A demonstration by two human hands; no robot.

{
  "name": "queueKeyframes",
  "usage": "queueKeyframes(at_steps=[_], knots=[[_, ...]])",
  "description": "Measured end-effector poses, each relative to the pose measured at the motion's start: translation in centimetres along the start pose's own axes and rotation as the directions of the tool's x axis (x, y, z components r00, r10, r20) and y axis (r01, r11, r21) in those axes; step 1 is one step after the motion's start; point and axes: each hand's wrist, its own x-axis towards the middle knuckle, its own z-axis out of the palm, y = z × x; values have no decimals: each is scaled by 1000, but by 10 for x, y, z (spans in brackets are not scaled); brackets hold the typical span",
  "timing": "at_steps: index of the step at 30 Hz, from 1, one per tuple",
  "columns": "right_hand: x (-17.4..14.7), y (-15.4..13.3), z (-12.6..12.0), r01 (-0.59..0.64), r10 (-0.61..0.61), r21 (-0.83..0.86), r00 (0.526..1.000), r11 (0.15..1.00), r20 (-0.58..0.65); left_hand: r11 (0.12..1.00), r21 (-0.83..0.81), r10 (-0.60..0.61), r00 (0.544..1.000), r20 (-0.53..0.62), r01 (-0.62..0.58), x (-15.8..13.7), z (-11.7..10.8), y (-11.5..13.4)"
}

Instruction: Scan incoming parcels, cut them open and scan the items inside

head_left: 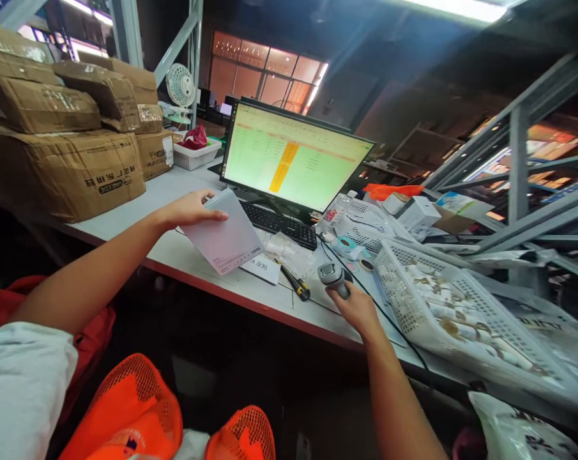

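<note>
Over the front edge of the worktop (pixel 157 195), a thin pink box (pixel 228 237) is held tilted by the left hand (pixel 203 209); the grip is clenched on its upper left edge, with the thumb laid across its face. Small print is shown along the lower edge; whether the worktop is touched by the box cannot be told. A grey scanner (pixel 334 276) is grasped by the right hand (pixel 358 310), the grip wrapped around its handle. Between the hands, a black-and-yellow cutter (pixel 296 284) is laid on the worktop, just beside a white card (pixel 266 269) partly hidden by the box. Behind these, a keyboard (pixel 283 227) is set before a lit monitor (pixel 293 156), on which an orange column is displayed. To the right, a white basket (pixel 398 294) is loaded with small pale bundles, too blurred to name. To the left, cartons (pixel 73 172) are stacked, and beyond them a fan (pixel 180 85) is seen.
</note>
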Motion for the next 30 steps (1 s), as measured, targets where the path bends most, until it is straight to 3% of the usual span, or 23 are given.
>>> queueKeyframes(at_steps=[4, 8, 14, 18, 21, 24, 28, 30], knots=[[-40, -32, -48, 241, -232, 283, 970, 928, -65, 978, 205, 50, 992, -118, -25, 3, 12, -2], [-80, -66, -71, 416, -434, 404, 899, 815, -50, 959, 282, 83, 984, -156, -36, 3, 26, 1], [-89, -75, -66, 425, -455, 373, 891, 825, -8, 963, 257, 125, 981, -147, -84, -4, 40, 5], [-58, -57, -44, 314, -315, 229, 948, 921, -35, 974, 212, 131, 963, -237, -80, -12, 43, -14], [-26, -40, -16, 110, -106, 98, 994, 989, -38, 986, 164, 106, 909, -403, -42, -19, 41, -45], [-4, -29, 14, -43, 43, -7, 999, 999, -15, 995, 102, 49, 818, -573, 12, -26, 37, -83], [8, -17, 35, -61, 64, -95, 998, 994, 28, 996, 47, -19, 676, -737, 79, -35, 32, -129], [18, -6, 34, -65, 62, -105, 998, 992, -31, 989, 25, -73, 626, -777, 145, -38, 31, -144]])
